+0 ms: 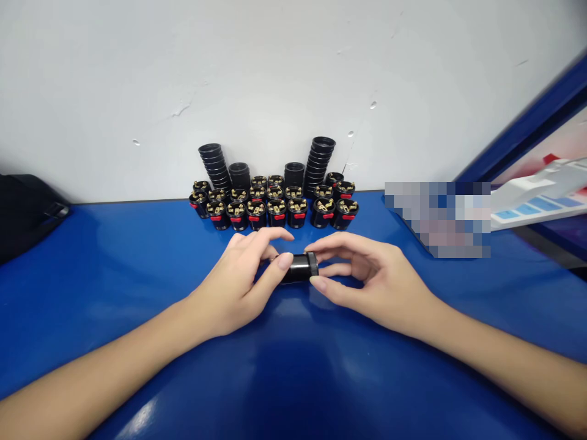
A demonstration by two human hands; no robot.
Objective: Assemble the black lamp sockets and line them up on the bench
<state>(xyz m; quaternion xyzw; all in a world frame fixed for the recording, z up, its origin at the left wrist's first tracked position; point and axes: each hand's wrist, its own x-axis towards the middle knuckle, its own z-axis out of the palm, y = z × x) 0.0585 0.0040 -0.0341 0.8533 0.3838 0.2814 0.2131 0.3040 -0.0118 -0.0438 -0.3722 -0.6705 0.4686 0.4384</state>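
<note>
A short black plastic cylinder [300, 267] lies on its side just above the blue table, with a ribbed ring [313, 264] round its right end. My left hand [241, 284] grips its left part between thumb and fingers, the index finger raised over it. That left end is hidden by the hand. At the right end, my right hand [378, 278] has thumb and fingertips closed on the ribbed ring. Beyond my hands stand several black round plug inserts [277, 212] with brass terminals and red tabs, terminals facing up.
Two tall stacks of black rings [320, 162] and two short black tubes [294, 175] stand behind the inserts, near the white wall [275, 73]. A dark bag [27, 214] is at the left. White and blue packaging [541, 205] lies at the right beside a blurred-out patch.
</note>
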